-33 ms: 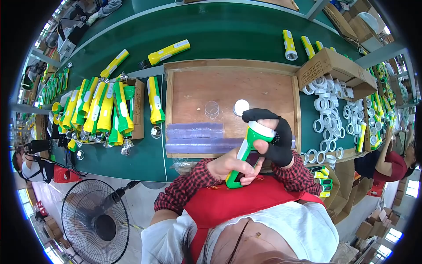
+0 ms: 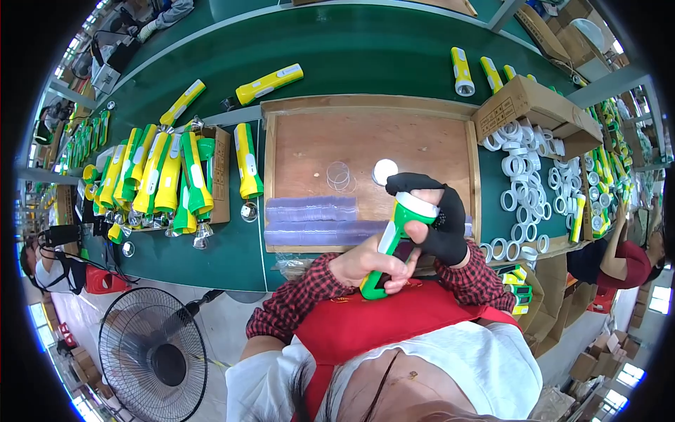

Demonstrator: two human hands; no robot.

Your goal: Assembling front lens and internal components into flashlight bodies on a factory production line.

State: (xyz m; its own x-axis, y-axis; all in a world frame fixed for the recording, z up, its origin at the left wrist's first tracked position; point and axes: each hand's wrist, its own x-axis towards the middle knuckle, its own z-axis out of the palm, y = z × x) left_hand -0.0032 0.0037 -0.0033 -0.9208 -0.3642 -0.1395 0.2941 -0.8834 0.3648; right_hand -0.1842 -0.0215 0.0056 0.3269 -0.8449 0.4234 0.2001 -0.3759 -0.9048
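Observation:
A green, yellow and white flashlight [image 2: 387, 243] is held at a tilt in front of my red apron, head end up and to the right. My left hand [image 2: 362, 263] is closed round its handle. My right hand [image 2: 448, 226], in a black fingerless glove, grips the white ring [image 2: 418, 205] at the head end. Beyond my hands lies a shallow wooden tray [image 2: 365, 107]. It holds rows of clear thin discs [image 2: 316, 233], a few loose clear discs [image 2: 339, 177] and a round white piece [image 2: 385, 169]. My right hand hides part of the disc rows.
Many flashlights [image 2: 151, 172] are heaped at the left by a cardboard box [image 2: 221, 169]. White rings [image 2: 519, 190] spill from a carton [image 2: 520, 105] at the right. More flashlights [image 2: 270, 83] lie on the green surface beyond the tray. A fan [image 2: 155, 355] stands at lower left.

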